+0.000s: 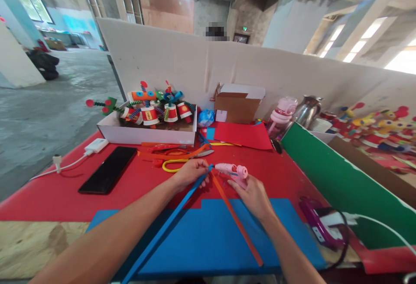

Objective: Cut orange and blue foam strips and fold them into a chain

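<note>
Glue gun at the strip tips, frame centre.
Left hand [191, 172] pinches the top end of the blue strip [162, 230], fingers closed on it; right hand [251, 194] wraps the pink glue gun [234, 171], nozzle touching where the blue strip meets the orange strip [236, 219]; both lie over the blue sheet [211, 240] on the red table [58, 197]; phone [108, 169] left of centre; scissors [177, 156] just above the left hand.

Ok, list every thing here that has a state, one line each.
left hand: pinching the tip of the blue strip
right hand: wrapped around the pink glue gun, nozzle at the strip ends
orange strip: flat, its top end meeting the blue one
phone: screen dark
cardboard box: flaps open
</note>
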`<state>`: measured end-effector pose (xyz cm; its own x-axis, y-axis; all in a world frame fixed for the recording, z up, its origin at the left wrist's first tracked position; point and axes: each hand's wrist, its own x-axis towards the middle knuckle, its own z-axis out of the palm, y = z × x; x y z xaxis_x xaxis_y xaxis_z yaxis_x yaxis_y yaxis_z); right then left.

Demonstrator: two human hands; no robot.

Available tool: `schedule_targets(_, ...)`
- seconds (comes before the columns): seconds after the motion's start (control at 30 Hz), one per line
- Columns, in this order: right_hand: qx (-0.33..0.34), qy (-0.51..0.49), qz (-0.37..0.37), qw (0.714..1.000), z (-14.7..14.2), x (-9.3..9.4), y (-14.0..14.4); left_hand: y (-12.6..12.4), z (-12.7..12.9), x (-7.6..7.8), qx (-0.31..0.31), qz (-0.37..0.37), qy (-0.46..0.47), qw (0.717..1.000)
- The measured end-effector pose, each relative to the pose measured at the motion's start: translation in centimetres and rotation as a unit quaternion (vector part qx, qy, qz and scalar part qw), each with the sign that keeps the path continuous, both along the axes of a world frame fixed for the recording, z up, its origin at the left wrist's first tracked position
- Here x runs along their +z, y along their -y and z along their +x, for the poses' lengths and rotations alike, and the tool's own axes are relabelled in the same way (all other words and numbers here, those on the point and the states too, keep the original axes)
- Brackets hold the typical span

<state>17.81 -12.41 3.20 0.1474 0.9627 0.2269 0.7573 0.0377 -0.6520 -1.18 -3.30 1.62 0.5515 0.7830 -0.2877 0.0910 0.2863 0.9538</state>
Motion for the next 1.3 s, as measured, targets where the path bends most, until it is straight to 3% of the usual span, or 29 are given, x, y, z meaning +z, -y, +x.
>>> schedule_targets(0.7,-0.004,-0.032,-0.008,0.999,0.0,0.9,0.2,-0.2,-0.1,-0.4,-0.009,0.004,0.016,1.0)
schedule_targets(0.83,-0.023,-0.124,-0.063,0.99,0.0,1.1,0.3,-0.4,-0.3,-0.8,-0.018,-0.007,0.037,0.999)
schedule_targets(0.93,-0.019,-0.252,-0.11,0.961,0.4,1.0,0.3,-0.5,-0.5,-0.7,-0.018,-0.015,0.057,0.998)
schedule_targets(1.03,-0.037,-0.306,-0.106,0.945,2.3,0.9,-0.1,-0.5,-0.7,-0.4,-0.01,-0.027,0.061,0.998)
schedule_targets(1.13,-0.085,-0.247,-0.102,0.96,5.5,0.8,-0.6,-0.6,-0.8,-0.2,-0.002,-0.036,0.058,0.998)
schedule_targets(1.23,-0.128,-0.079,-0.123,0.981,8.3,0.6,-1.3,-0.5,-0.8,0.0,-0.004,-0.039,0.056,0.998)
schedule_targets(1.3,-0.136,0.022,-0.149,0.979,9.5,0.4,-1.9,-0.3,-0.9,0.2,-0.014,-0.038,0.048,0.998)
